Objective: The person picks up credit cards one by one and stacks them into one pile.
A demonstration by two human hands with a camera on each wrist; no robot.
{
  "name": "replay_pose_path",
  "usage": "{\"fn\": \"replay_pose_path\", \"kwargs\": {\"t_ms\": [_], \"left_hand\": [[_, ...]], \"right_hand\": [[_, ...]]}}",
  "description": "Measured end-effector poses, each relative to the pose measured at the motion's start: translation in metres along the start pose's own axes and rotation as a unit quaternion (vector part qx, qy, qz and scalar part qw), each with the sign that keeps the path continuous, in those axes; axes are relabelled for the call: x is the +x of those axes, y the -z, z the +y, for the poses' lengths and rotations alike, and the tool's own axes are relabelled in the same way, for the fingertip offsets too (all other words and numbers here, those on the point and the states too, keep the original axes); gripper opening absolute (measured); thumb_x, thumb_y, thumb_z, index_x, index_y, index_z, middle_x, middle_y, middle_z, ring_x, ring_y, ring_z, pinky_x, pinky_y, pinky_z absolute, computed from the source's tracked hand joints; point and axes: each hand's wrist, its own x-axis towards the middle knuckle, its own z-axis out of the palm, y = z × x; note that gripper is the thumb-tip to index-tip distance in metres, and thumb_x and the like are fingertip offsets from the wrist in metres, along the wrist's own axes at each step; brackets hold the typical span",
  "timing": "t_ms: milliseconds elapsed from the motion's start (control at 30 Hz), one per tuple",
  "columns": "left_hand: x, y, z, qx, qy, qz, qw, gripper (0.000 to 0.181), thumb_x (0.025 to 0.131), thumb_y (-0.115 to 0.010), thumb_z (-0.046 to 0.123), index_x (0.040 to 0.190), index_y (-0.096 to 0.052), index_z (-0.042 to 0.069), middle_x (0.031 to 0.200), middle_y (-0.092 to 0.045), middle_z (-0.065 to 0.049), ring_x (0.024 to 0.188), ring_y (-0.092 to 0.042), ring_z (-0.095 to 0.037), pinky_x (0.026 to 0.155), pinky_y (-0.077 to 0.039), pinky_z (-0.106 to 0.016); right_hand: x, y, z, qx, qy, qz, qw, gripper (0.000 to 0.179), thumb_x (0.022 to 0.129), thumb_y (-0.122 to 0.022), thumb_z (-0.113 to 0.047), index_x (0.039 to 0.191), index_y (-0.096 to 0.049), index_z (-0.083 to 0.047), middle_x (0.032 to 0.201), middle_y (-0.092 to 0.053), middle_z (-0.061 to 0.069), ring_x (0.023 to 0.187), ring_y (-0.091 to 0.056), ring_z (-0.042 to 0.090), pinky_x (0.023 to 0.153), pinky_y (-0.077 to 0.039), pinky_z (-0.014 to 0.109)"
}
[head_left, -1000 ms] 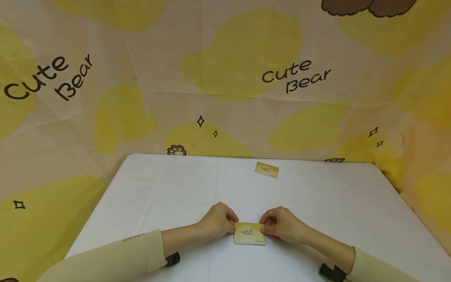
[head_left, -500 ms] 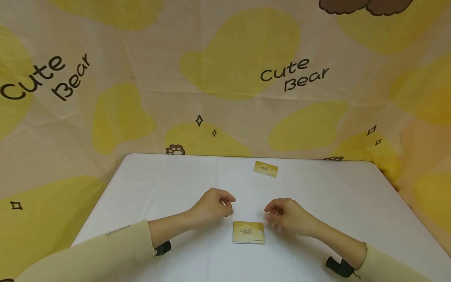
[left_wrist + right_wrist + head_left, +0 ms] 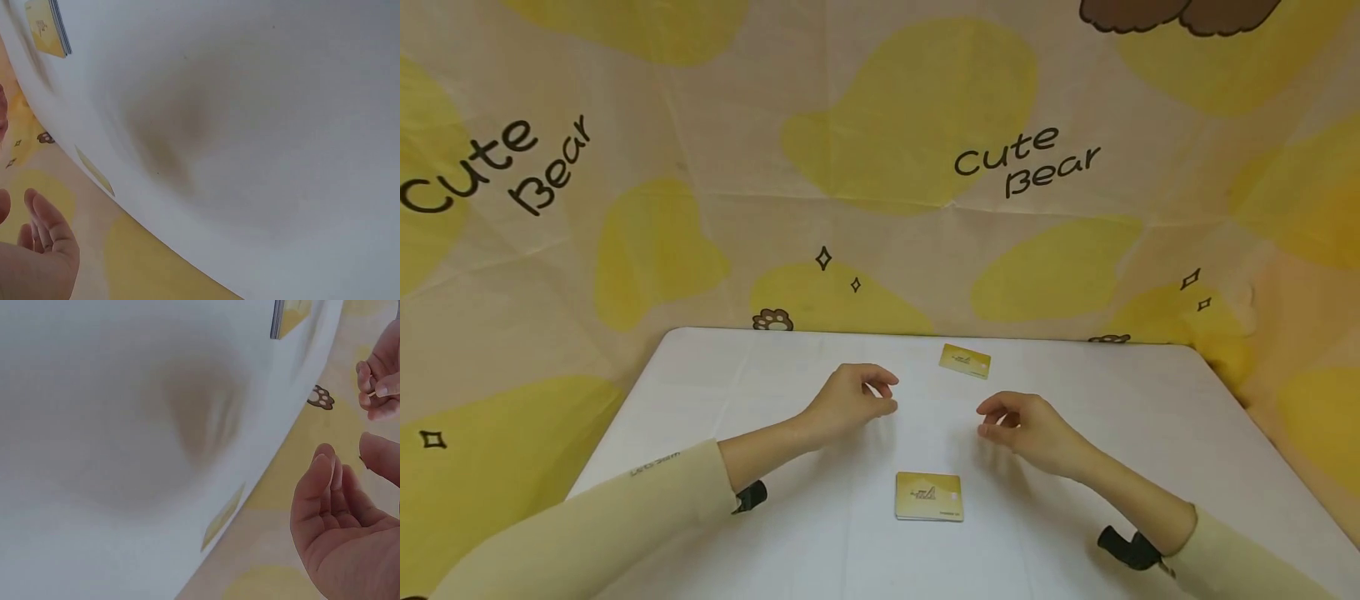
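A neat stack of gold cards (image 3: 928, 497) lies on the white table, nearer the person than both hands; its layered edge shows in the left wrist view (image 3: 47, 28). One single gold card (image 3: 966, 361) lies slightly askew near the table's far edge. My left hand (image 3: 852, 400) is raised over the table, left of the single card, fingers loosely bent and holding nothing. To the right, my right hand (image 3: 1037, 433) hovers with its thumb and fingers apart, also holding nothing. The right wrist view shows its relaxed, curved fingers (image 3: 312, 487).
The white table (image 3: 737, 533) has rounded far corners. Behind it hangs a yellow and beige cloth (image 3: 880, 125) printed with "Cute Bear". A black wrist strap (image 3: 1127, 548) shows below the right sleeve, another (image 3: 750, 497) below the left.
Both hands have let go of the stack's sides, lifted, and moved forward toward the far edge, spreading a little apart. The stack and the single card have stayed in place.
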Motion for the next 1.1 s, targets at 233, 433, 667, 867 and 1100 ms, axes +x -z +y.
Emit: {"fn": "replay_pose_path", "kwargs": {"t_ms": [233,433,667,867,1100], "left_hand": [[0.017,0.007,-0.005,0.006,-0.015,0.019,0.9997,0.031,0.088,-0.079,0.008,0.119,-0.073,0.003,0.095,-0.068,-0.002,0.074,-0.059,-0.017,0.065,-0.047,-0.028],[0.031,0.007,-0.009,0.018,-0.02,0.032,0.9991,0.035,0.088,-0.08,0.01,0.121,-0.073,0.005,0.097,-0.068,-0.002,0.076,-0.06,-0.018,0.064,-0.048,-0.028],[0.047,0.006,-0.012,0.023,-0.028,0.035,0.9988,0.04,0.088,-0.081,0.013,0.126,-0.071,0.005,0.103,-0.069,-0.008,0.079,-0.061,-0.018,0.066,-0.049,-0.028],[0.057,0.012,-0.01,0.018,-0.024,0.041,0.9987,0.045,0.088,-0.083,0.018,0.131,-0.069,0.009,0.111,-0.069,-0.01,0.088,-0.059,-0.02,0.069,-0.048,-0.029],[0.07,0.013,-0.009,0.012,-0.033,0.048,0.9982,0.049,0.087,-0.083,0.015,0.133,-0.069,0.009,0.113,-0.067,-0.004,0.095,-0.059,-0.021,0.072,-0.049,-0.029]], "right_hand": [[0.009,0.006,0.003,0.007,-0.002,0.022,0.9997,0.025,0.095,-0.076,-0.014,0.115,-0.072,0.001,0.092,-0.069,0.001,0.082,-0.062,0.019,0.066,-0.053,0.026],[0.014,0.013,0.005,0.01,-0.011,0.047,0.9988,0.03,0.094,-0.078,-0.018,0.116,-0.071,0.002,0.094,-0.069,0.003,0.083,-0.062,0.02,0.065,-0.053,0.027],[0.023,0.018,0.013,0.03,-0.033,0.066,0.9968,0.035,0.096,-0.077,-0.022,0.12,-0.069,0.003,0.096,-0.07,0.008,0.087,-0.065,0.033,0.067,-0.056,0.028],[0.031,0.024,0.018,0.04,-0.04,0.077,0.9954,0.041,0.098,-0.075,-0.025,0.126,-0.065,0.004,0.106,-0.07,0.012,0.095,-0.066,0.039,0.072,-0.059,0.033],[0.042,0.031,0.028,0.055,-0.042,0.095,0.993,0.049,0.099,-0.074,-0.025,0.133,-0.061,0.007,0.117,-0.069,0.016,0.102,-0.066,0.037,0.074,-0.058,0.031]]}}
